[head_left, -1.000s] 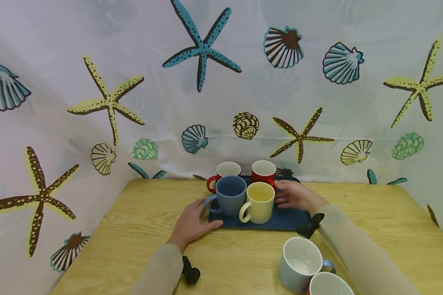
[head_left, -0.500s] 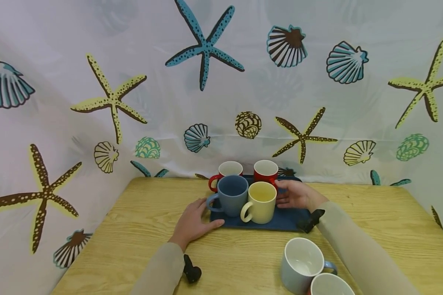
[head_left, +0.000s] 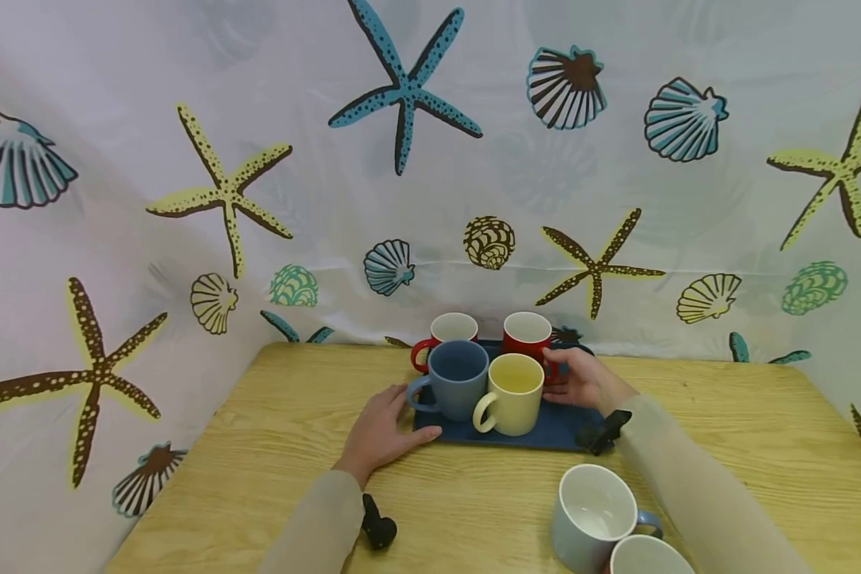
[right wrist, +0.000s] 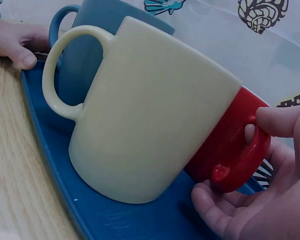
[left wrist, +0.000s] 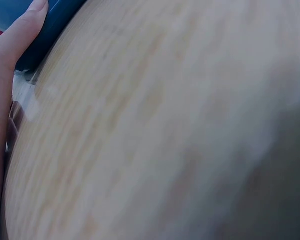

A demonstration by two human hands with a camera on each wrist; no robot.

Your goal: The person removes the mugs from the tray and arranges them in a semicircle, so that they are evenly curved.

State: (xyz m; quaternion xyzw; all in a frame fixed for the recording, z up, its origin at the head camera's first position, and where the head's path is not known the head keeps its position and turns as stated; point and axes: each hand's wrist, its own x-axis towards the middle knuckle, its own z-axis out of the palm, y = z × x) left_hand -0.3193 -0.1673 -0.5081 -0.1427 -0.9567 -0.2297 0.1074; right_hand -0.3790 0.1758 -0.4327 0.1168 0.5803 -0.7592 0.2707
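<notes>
On a blue tray (head_left: 567,430) stand a blue mug (head_left: 459,391), a yellow mug (head_left: 520,406) and two red mugs with white insides, at back left (head_left: 454,327) and back right (head_left: 525,335). My right hand (head_left: 584,381) pinches the handle of the back-right red mug (right wrist: 230,145) between thumb and forefinger, while the other fingers curl below it. That mug stands close behind the yellow one, which partly hides it. My left hand (head_left: 380,434) rests at the tray's front-left corner, with its straight thumb (left wrist: 22,35) along the rim and its fingers beside the blue mug's handle.
Close to me, by my right forearm, stand a light blue mug (head_left: 591,518) and another white-lined mug (head_left: 649,558), cut off by the frame. A cloth (head_left: 294,159) printed with starfish and shells hangs behind the wooden table (head_left: 273,446).
The back-right red mug has shifted slightly right, and its handle has swung to the right in my right hand's pinch. My left hand stays at the tray corner. The head view has drifted slightly.
</notes>
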